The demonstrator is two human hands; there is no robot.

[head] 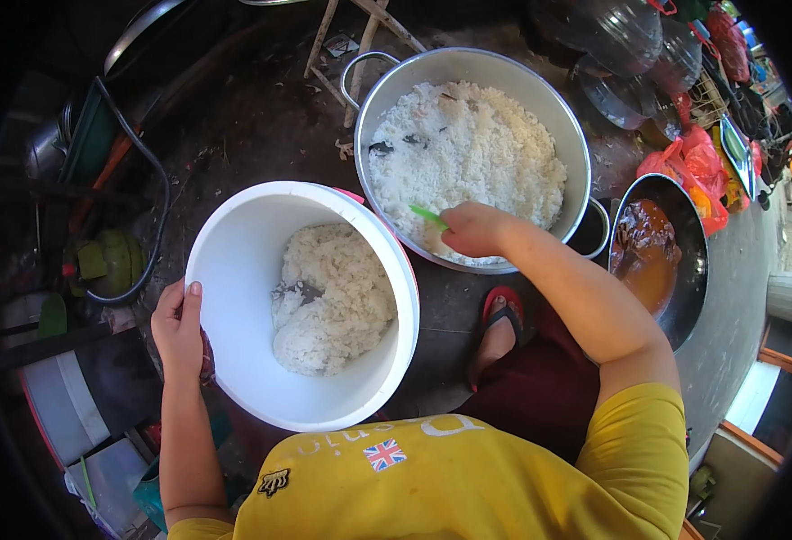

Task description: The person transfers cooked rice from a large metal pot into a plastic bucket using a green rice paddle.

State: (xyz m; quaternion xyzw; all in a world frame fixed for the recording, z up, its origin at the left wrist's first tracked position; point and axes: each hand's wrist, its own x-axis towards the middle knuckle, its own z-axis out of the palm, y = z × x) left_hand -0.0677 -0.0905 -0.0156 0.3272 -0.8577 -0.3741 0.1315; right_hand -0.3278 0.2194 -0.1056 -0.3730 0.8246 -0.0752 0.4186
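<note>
My right hand [473,228] grips a bright green plastic utensil [427,217] over the near side of a large metal pot [538,75]. Cooked white rice [484,148] fills much of the pot, with a few dark bits among the grains. How much of the utensil lies inside my fist is hidden. On the left, a big white plastic tub [241,283] leans with its mouth facing me, touching or nearly touching the pot. More cooked rice [335,304] lies in its bottom. My left hand [178,320] holds the tub's left rim, thumb on top and fingers hidden behind.
A black wok [696,283] with orange-brown sauce stands right of the pot. Large clear plastic bottles [619,40] and red plastic bags [686,162] lie beyond. A green gas cylinder [116,260] with a hose [160,175] sits at left. My sandalled foot [502,331] is between tub and wok.
</note>
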